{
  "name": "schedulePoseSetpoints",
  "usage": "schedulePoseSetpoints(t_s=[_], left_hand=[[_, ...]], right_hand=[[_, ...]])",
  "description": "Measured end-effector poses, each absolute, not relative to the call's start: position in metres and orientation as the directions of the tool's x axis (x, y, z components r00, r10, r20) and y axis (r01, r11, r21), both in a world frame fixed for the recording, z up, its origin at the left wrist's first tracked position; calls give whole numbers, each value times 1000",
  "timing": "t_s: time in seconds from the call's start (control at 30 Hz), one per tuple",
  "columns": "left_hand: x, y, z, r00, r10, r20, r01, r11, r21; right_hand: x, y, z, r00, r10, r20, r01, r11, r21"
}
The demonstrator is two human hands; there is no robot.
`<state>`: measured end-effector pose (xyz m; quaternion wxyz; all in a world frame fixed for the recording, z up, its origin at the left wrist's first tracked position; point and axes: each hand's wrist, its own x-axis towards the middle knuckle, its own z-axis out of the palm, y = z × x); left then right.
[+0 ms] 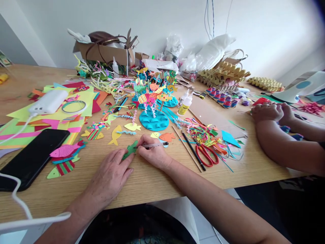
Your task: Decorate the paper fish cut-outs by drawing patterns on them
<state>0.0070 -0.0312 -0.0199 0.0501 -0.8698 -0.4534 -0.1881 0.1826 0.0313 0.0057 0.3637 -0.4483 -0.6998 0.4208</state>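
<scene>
Left hand (113, 173) lay mostly flat, fingers slightly spread, pinning green fish (131, 148) under fingertips. Fish, just ahead of left hand, looked light, thin, likely easily creased; edges seemed best hold. Right hand (151, 152), beside fish, pinched pen (153, 145), tip at fish.

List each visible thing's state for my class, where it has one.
Green paper fish: steadied by the left hand
Slim grey pen: gripped in right hand, tip at the fish
Red-handled scissors: lying down, blades unclear
White, yellow-labelled plastic bottle: upright
Black rectangular phone: lying flat
White rectangular power bank: cable attached
Brown cardboard box: open
</scene>
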Motion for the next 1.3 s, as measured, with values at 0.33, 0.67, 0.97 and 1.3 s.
schedulePoseSetpoints(t_s=[0.33,0.67,0.97,1.3], left_hand=[[8,-32,-20,510,769,386,810,-581,86],[8,-32,-20,501,782,372,807,-577,128],[7,-32,-20,506,775,378,811,-577,99],[7,-31,-21,520,760,390,801,-592,85]], right_hand=[[181,32,6,-341,932,122,333,241,-912],[182,31,7,-325,936,133,352,250,-902],[182,32,7,-314,937,152,314,254,-915],[181,31,6,-336,934,125,375,254,-892]])
